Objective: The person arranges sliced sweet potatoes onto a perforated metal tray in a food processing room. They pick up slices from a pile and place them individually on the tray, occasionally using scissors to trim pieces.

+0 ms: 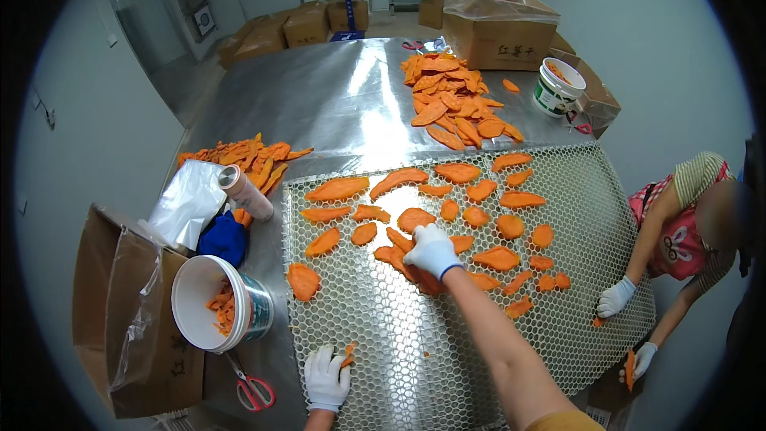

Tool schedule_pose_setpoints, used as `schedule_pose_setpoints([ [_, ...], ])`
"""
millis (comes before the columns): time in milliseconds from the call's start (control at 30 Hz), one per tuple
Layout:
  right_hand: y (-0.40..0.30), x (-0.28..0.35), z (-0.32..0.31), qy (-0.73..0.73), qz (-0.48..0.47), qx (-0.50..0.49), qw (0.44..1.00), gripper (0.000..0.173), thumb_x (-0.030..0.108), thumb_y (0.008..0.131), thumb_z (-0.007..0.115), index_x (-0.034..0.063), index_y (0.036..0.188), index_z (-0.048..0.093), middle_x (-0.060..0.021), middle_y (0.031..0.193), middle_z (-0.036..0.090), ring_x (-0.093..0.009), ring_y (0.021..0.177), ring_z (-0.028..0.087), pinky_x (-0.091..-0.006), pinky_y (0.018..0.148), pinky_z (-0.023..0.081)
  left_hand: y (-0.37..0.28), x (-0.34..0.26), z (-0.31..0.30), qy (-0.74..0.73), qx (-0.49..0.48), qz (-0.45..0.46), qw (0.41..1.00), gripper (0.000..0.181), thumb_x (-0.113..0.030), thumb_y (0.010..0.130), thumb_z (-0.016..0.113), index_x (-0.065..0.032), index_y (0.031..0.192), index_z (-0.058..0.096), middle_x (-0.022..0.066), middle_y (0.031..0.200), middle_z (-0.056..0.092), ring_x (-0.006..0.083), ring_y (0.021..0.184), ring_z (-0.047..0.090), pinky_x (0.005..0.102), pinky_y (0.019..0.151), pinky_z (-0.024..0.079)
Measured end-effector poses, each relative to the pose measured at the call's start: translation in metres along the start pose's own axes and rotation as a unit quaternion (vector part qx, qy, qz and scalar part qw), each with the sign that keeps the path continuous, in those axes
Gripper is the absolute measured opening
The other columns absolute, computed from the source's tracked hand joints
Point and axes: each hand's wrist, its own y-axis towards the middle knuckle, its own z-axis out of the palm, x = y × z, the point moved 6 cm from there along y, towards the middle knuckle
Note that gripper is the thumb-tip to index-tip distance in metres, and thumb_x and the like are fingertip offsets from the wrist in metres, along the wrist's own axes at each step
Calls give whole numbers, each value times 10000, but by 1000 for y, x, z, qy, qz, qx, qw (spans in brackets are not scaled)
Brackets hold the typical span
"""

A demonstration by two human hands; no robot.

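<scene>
My right hand [432, 251], in a white glove with a blue cuff, reaches over a small heap of orange dried sweet potato slices [397, 262] on the honeycomb mesh rack [371, 383]. Its fingertips touch the slices, but their grip is hidden. A round slice [415, 219] lies just beyond the fingers. At the rack's near left edge rests my gloved left hand [327, 377], palm down. Thin orange scraps [348, 354] lie against its thumb and forefinger; whether they are pinched is unclear. Single slices [337, 188] are spread over the rack's far half.
To the left are a white bucket [179, 305] with scraps, red-handled scissors [256, 394], a carton [155, 347], a bottle [250, 194] and a slice pile [251, 158]. A larger pile [446, 96] lies beyond. A co-worker's gloved hands [616, 297] are at right.
</scene>
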Motion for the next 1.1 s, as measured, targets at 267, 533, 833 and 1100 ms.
schedule_pose_setpoints([
  [267, -38, 49, 6, 86, -32, -13, 996, 294, 264, 744, 763, 73, 967, 753, -227, 1221, 635, -399, 1176, 598, -453, 1009, 515, -6, 5, -2, 1, 0, -11, 1000, 319, -167, 807, 758, -119, 1104, 652, 159, 1318, 620, 381, 1242, 583, 553, 1104, 407],
  [533, 51, -25, 24, 51, 34, -86, 994, 603, 268, 735, 786, -12, 1232, 593, -236, 1386, 533, -465, 1283, 484, -488, 1136, 418, 1, 2, -2, -12, -3, -9, 1000, 291, -165, 808, 754, -118, 1080, 662, 162, 1298, 634, 384, 1223, 596, 544, 1091, 415],
  [833, 52, 7, 1, -13, 110, -32, 993, 462, 218, 876, 700, 36, 1285, 591, -241, 1353, 528, -442, 1298, 507, -465, 1051, 517, 1, 1, -4, 5, -3, -7, 1000, 287, -147, 811, 747, -106, 1079, 652, 168, 1297, 629, 381, 1223, 592, 551, 1094, 413],
  [1100, 34, -21, -13, 73, 74, -52, 993, 429, 268, 749, 742, 106, 1138, 662, -235, 1095, 718, -395, 1033, 698, -438, 977, 538, 4, -6, 4, -3, 8, 7, 1000, 308, -138, 818, 733, -98, 1106, 634, 172, 1319, 619, 390, 1249, 577, 567, 1106, 391],
])
